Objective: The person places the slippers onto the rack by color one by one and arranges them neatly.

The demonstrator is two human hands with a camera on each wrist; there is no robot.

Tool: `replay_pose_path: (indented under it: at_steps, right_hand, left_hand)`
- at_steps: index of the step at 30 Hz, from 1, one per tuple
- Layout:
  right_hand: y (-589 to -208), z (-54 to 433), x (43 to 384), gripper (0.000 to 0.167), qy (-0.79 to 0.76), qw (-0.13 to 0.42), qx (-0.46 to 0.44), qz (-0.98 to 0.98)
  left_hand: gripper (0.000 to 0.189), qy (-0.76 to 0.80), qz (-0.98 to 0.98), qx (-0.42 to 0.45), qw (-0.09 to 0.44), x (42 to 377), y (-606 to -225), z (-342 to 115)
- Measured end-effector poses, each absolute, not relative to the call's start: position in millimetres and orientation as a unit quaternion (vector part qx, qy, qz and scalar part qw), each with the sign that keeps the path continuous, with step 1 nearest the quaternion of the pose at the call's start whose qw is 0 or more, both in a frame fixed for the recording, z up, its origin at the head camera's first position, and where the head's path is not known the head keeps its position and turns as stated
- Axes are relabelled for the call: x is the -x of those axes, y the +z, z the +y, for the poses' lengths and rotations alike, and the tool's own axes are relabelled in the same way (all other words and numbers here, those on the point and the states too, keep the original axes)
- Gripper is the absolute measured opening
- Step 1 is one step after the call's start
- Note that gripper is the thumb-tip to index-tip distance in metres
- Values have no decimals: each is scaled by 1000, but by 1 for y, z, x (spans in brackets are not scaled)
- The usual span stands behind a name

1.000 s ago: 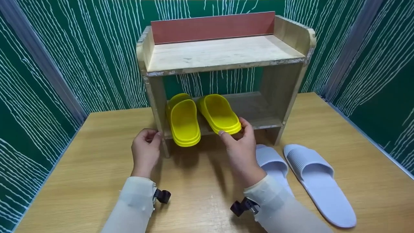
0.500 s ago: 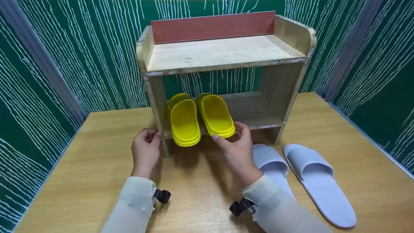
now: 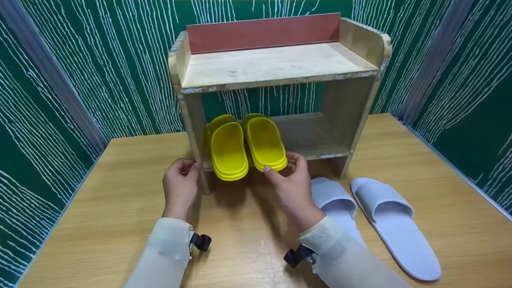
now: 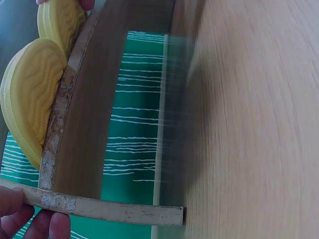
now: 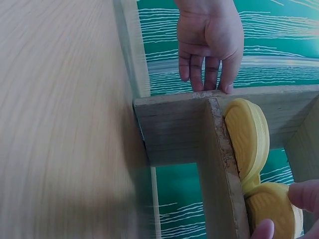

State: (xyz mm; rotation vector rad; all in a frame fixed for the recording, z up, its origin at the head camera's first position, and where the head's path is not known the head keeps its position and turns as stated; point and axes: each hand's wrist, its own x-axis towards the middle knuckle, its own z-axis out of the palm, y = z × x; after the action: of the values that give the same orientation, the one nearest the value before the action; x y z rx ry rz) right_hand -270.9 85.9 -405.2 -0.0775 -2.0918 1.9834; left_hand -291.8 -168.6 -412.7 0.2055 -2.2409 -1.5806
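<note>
Two yellow slippers stand side by side on the lower shelf of a small wooden shoe rack (image 3: pixel 280 66), heels jutting past its front edge. My right hand (image 3: pixel 295 192) pinches the heel of the right yellow slipper (image 3: pixel 265 140), thumb at the front and fingers along its right side. The left yellow slipper (image 3: pixel 229 148) sits by the rack's left wall. With thumb and fingers, my left hand (image 3: pixel 181 188) grips the front edge of that left side panel (image 4: pixel 119 209). The right wrist view shows the slippers' ridged soles against the shelf edge (image 5: pixel 227 154).
A pair of white slippers, the left one (image 3: pixel 338 200) partly behind my right forearm and the right one (image 3: pixel 400 228) in full view, lies on the wooden table (image 3: pixel 96 224). Green walls (image 3: pixel 132 72) with white streaks stand behind and at both sides.
My right hand has shifted left, bringing the right yellow slipper's heel closer to the other slipper and straightening it. The left hand has stayed on the rack's side panel.
</note>
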Motion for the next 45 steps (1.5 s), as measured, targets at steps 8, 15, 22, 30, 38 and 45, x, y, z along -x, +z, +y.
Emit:
replay_pose_path:
  at_steps: [8, 15, 22, 30, 38, 45]
  right_hand:
    - [-405, 85, 269, 65, 684, 104, 31, -722]
    - [-407, 83, 269, 64, 671, 101, 39, -733]
    - [-408, 84, 270, 66, 675, 93, 34, -731]
    - [-404, 85, 268, 72, 686, 82, 46, -721]
    - [-394, 90, 266, 78, 695, 82, 68, -712]
    - [-378, 96, 261, 78, 723, 73, 77, -683]
  left_hand:
    - [17, -566, -799, -76, 189, 291, -412, -169]
    - [16, -568, -797, -76, 190, 291, -412, -169]
    - [17, -562, -800, -72, 199, 291, -413, -168]
    - [17, -564, -798, -72, 199, 292, -412, -169]
    - [16, -566, -798, -78, 192, 291, -412, -169]
    - [16, -568, -798, -78, 186, 291, -411, -168]
